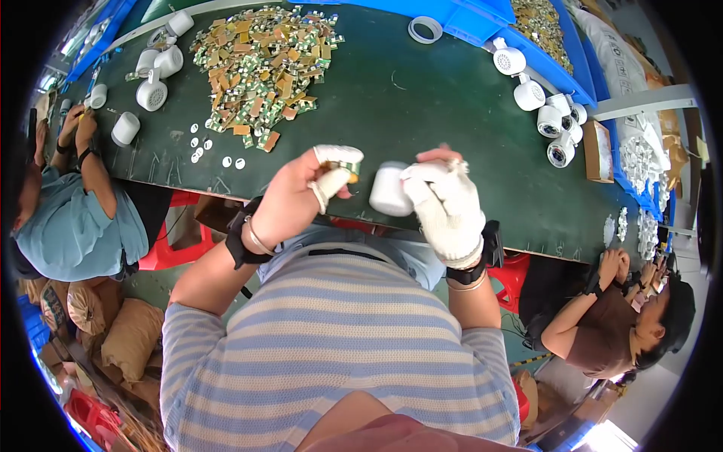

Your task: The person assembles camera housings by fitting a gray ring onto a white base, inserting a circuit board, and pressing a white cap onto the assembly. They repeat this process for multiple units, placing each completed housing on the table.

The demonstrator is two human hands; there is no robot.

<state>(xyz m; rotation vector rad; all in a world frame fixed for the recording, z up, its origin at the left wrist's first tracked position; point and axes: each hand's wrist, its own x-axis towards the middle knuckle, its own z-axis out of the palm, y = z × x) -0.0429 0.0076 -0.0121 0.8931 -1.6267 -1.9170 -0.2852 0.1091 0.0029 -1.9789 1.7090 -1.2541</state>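
Between the thumb and forefinger of my left hand (295, 188), both in white finger covers, a small green circuit board (351, 167) is pinched. My right hand (446, 200), in a white knit glove, grips a white cup-shaped plastic housing (389, 190), which lies tilted on its side and looks slightly blurred. The two hands are above the table's near edge, with a small gap between board and housing. Beyond my left hand spreads a large pile of small green and tan circuit boards (260, 68). Several white round discs (227, 162) lie near that pile.
White housings (153, 92) stand at the left, and finished-looking white round units (529, 93) line the right side. A white ring (425, 30) sits by the blue bins (478, 21) at the back. One co-worker (83, 203) sits left, another (602, 324) right.
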